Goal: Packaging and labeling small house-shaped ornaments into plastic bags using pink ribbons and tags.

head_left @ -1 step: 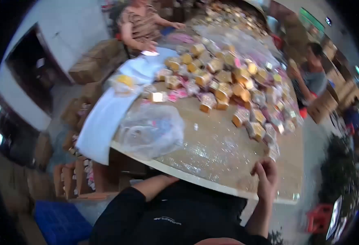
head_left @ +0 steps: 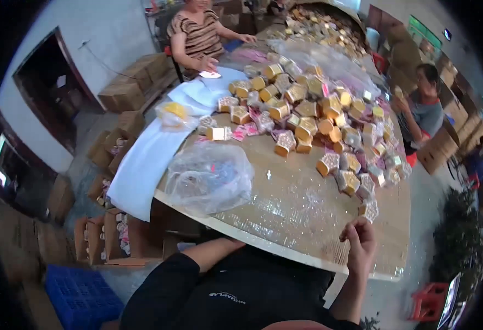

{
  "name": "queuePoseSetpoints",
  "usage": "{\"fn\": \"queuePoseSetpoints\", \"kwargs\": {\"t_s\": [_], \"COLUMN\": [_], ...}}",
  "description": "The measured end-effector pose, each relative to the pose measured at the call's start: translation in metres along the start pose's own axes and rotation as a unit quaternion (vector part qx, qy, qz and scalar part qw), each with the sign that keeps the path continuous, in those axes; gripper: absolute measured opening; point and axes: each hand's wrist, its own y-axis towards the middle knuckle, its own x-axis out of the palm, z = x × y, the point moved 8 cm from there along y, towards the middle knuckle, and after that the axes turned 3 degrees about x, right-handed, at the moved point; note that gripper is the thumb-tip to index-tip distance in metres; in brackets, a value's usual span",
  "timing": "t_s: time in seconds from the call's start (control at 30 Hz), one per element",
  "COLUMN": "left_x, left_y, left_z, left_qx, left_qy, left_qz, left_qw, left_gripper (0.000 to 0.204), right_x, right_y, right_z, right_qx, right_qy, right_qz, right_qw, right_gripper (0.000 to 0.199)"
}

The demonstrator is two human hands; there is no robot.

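Observation:
My right hand (head_left: 361, 242) is over the near right part of the table (head_left: 307, 220), thumb and fingers pinched together. Something small and dark shows at the fingertips, too small to name. Just beyond the knuckles lies a small faceted box (head_left: 368, 209), white-patterned and gold. It ends a line of similar boxes running from a large pile of gold and white boxes (head_left: 307, 108). My left hand (head_left: 231, 243) is at the table's near edge, its fingers hidden beneath it. Left of centre lies a clear plastic bag (head_left: 208, 179) with bluish contents.
White sheeting (head_left: 140, 176) drapes over the table's left edge, carrying a bag with something yellow (head_left: 174, 113). One person (head_left: 200, 41) works at the far left, another (head_left: 420, 104) at the right. Cartons (head_left: 107, 239) and a blue crate (head_left: 82, 297) stand left; a red stool (head_left: 429, 301) stands right.
The whole view has shifted slightly and sharpened. My right hand stays pinched in nearly the same place beside the nearest box. Nothing on the table has visibly moved.

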Motion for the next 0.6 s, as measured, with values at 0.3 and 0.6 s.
{"fn": "queuePoseSetpoints", "kwargs": {"t_s": [0.3,0.6], "left_x": [0.017,0.041], "left_y": [-0.021,-0.028], "left_z": [0.032,0.048], "left_qx": [0.02,0.048], "left_qy": [-0.023,0.009], "left_qz": [0.025,0.016], "left_qw": [0.999,0.999], "left_gripper": [0.051,0.051], "right_x": [-0.005,-0.036], "right_y": [0.007,0.019], "right_z": [0.01,0.027], "right_qx": [-0.014,0.016], "right_qy": [0.078,0.102], "right_qz": [-0.029,-0.013], "right_qw": [0.996,0.995], "right_gripper": [0.01,0.009]}}
